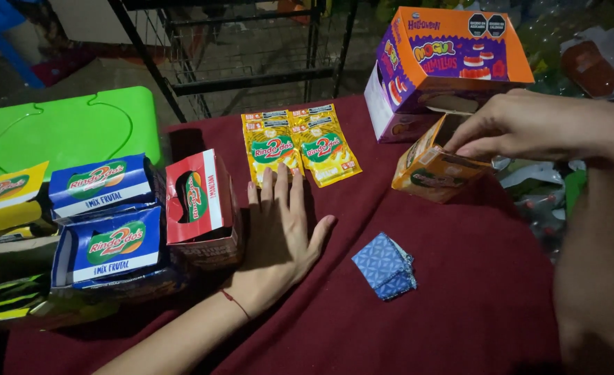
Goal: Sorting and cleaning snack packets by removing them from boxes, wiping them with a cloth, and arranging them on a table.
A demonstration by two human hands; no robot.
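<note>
Left of the red box (199, 201) sit two blue boxes (105, 215). The left hand (279, 229) lies flat, fingers spread, on the maroon cloth (459, 305) right of that box, just below two yellow sachets (300, 146). Far right of it, the right hand (529, 125) pinches the open orange carton (435, 167), tilted; its contents could likely spill.

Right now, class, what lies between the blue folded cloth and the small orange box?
Only bare maroon tablecloth separates the blue folded cloth from the small orange box, in the head view.
</note>
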